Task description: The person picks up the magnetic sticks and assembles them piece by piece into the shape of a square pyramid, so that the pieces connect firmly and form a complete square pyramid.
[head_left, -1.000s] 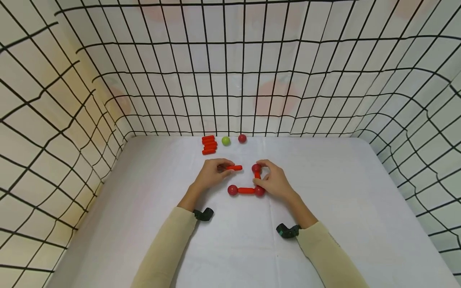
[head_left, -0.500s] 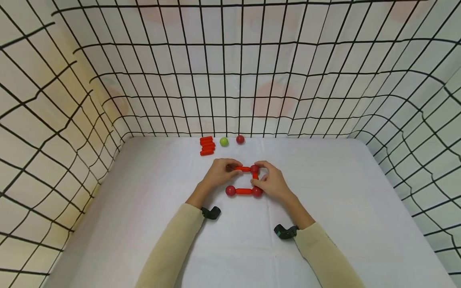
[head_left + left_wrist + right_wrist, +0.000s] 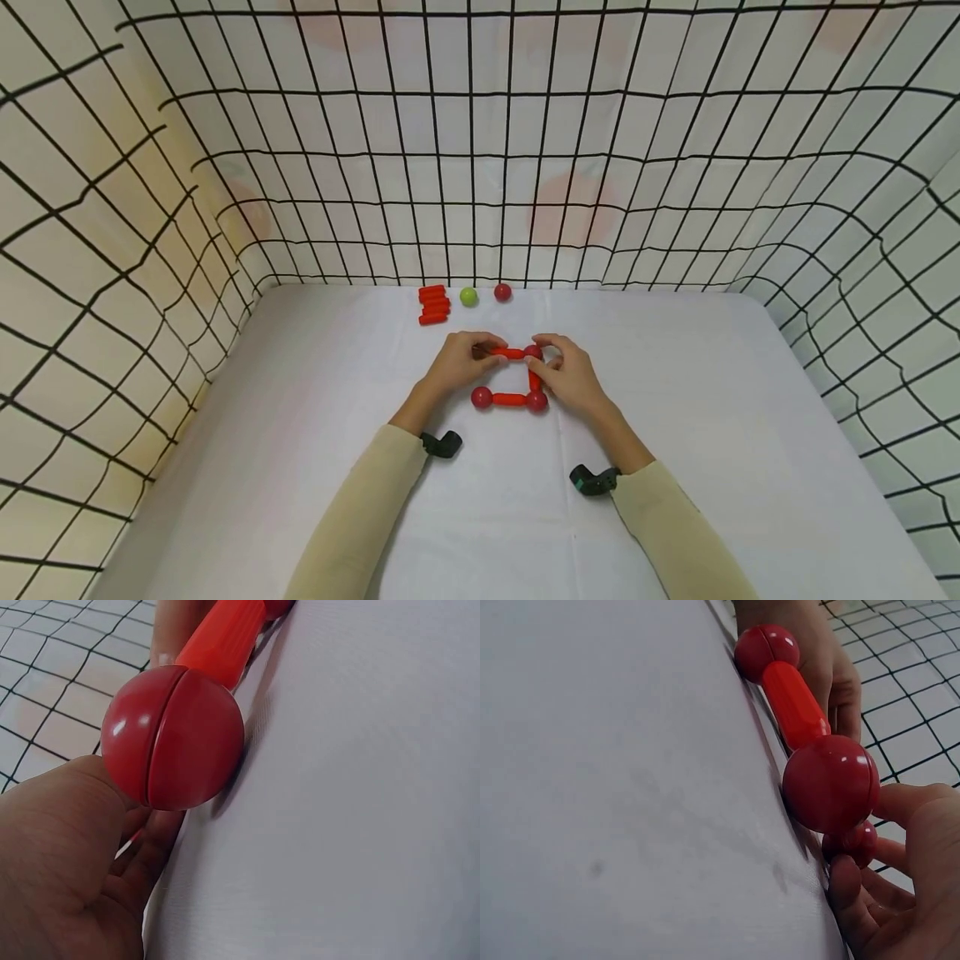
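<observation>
My left hand (image 3: 456, 364) pinches a red rod (image 3: 513, 354) between thumb and fingers. The rod's right end meets a red ball (image 3: 533, 350), which my right hand (image 3: 572, 375) holds by its fingertips. From that ball a second rod (image 3: 534, 382) runs toward me to another red ball (image 3: 537, 402). A front rod (image 3: 510, 400) joins this one to a left ball (image 3: 482, 397), so the pieces outline three sides of a square. In the left wrist view the left ball (image 3: 172, 739) hides most of the held rod. The held ball (image 3: 853, 844) shows in the right wrist view, behind a nearer one.
Several loose red rods (image 3: 433, 306) lie stacked side by side at the table's back. To their right sit a green ball (image 3: 468, 297) and a red ball (image 3: 502, 292). A black wire grid (image 3: 480, 200) fences the white tabletop (image 3: 675, 400) at the back and sides.
My left hand has moved right, bringing its rod up to the far red ball. My right thumb has shifted from the side rod up to that ball.
</observation>
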The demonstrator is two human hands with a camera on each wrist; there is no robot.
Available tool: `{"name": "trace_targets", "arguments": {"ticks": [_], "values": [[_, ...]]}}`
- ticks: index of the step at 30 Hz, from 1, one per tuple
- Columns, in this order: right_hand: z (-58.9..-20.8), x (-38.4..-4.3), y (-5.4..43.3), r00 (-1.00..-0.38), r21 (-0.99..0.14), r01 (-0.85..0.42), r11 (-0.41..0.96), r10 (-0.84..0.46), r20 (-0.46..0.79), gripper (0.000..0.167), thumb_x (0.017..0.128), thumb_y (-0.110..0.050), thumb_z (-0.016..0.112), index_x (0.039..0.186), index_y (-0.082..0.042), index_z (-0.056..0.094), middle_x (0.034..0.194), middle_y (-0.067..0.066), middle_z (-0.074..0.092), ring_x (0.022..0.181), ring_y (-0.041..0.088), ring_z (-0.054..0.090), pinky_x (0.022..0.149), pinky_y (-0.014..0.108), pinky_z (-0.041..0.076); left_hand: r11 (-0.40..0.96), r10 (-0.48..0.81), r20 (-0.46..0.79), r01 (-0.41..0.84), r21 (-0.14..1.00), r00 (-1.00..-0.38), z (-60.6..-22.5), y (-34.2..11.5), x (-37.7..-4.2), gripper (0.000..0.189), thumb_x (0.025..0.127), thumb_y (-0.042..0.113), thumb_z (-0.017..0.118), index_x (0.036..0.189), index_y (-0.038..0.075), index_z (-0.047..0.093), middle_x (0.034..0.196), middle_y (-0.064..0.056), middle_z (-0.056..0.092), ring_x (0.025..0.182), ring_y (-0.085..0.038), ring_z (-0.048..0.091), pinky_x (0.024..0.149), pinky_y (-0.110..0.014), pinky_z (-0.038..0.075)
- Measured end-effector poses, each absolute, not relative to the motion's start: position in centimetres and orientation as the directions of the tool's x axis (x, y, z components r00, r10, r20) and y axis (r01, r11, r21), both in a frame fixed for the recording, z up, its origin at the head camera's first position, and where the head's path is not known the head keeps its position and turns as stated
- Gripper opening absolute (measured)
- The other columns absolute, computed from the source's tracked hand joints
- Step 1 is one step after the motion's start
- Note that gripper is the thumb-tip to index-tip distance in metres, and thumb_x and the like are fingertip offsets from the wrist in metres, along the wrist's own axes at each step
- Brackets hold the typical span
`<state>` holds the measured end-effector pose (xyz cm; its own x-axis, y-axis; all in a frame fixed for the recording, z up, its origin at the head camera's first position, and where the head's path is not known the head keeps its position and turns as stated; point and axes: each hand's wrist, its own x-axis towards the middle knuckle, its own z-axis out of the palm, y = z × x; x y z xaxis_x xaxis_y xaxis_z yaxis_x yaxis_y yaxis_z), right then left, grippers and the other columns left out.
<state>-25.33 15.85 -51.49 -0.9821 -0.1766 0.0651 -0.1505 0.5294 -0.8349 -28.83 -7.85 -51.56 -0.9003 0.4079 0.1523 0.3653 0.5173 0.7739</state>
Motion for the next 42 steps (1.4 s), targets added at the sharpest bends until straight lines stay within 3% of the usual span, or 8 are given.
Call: {"name": "trace_targets", "arguments": {"ticks": [4,7,11,18,34,42], "values": [[-51.6,-26.0,15.8,-0.976,-0.818,-0.195,0.541,-0.188,0.108,0.041,0.096,-0.032,0.075,0.132,-0.015,0.067,0.106,0.008,0.065,0.064,0.017,0.056,0.053,0.024,0.049,0.512,0.416,0.155,0.371,0.775,-0.896,-51.7,-7.7,-28.9,0.025,0.094,0.021,0.077,0.118,0.016,0.076,0.106,0.003,0.077,0.093,-0.011,0.07,0.091,-0.026,0.059],[-51.7,-26.3,15.8,-0.975,-0.831,-0.19,0.523,-0.197,0.099,0.038,0.095,-0.029,0.076,0.129,-0.014,0.069,0.088,0.01,0.064,0.058,0.017,0.056,0.051,0.025,0.05,0.513,0.416,0.15,0.368,0.775,-0.897,-51.8,-7.7,-28.9,0.025,0.094,0.022,0.077,0.118,0.017,0.076,0.105,0.004,0.077,0.093,-0.011,0.07,0.09,-0.025,0.059],[-51.9,-26.6,15.9,-0.979,-0.853,-0.158,0.496,-0.192,0.07,0.035,0.095,-0.028,0.075,0.127,-0.014,0.069,0.082,0.01,0.063,0.05,0.019,0.056,0.05,0.027,0.052,0.517,0.409,0.137,0.353,0.78,-0.902,-51.8,-7.8,-29.0,0.027,0.093,0.024,0.078,0.12,0.017,0.076,0.106,0.004,0.077,0.094,-0.011,0.07,0.091,-0.026,0.059],[-52.2,-26.7,16.1,-0.98,-0.867,-0.153,0.474,-0.189,0.07,0.035,0.095,-0.03,0.075,0.126,-0.014,0.07,0.077,0.01,0.061,0.048,0.021,0.055,0.049,0.027,0.051,0.5,0.386,0.122,0.318,0.806,-0.915,-51.6,-7.9,-29.1,0.034,0.095,0.03,0.075,0.126,0.016,0.072,0.112,0.002,0.075,0.099,-0.014,0.07,0.093,-0.028,0.059],[-52.4,-26.4,16.1,-0.982,-0.872,-0.147,0.466,-0.171,0.075,0.031,0.094,-0.026,0.076,0.123,-0.016,0.072,0.083,0.01,0.062,0.051,0.022,0.056,0.05,0.027,0.052,0.554,0.35,0.108,0.299,0.777,-0.931,-50.2,-8.5,-32.5,0.055,0.097,0.033,0.072,0.147,0.015,0.056,0.135,-0.009,0.064,0.11,-0.025,0.069,0.092,-0.037,0.061],[-52.2,-26.4,16.2,-0.983,-0.874,-0.138,0.467,-0.17,0.064,0.032,0.094,-0.026,0.076,0.124,-0.015,0.072,0.083,0.011,0.062,0.052,0.022,0.056,0.05,0.027,0.053,0.604,0.357,0.101,0.311,0.734,-0.929,-49.3,-7.5,-34.8,0.063,0.098,0.031,0.072,0.153,0.015,0.047,0.163,-0.006,0.04,0.11,-0.027,0.069,0.095,-0.035,0.06]]}}
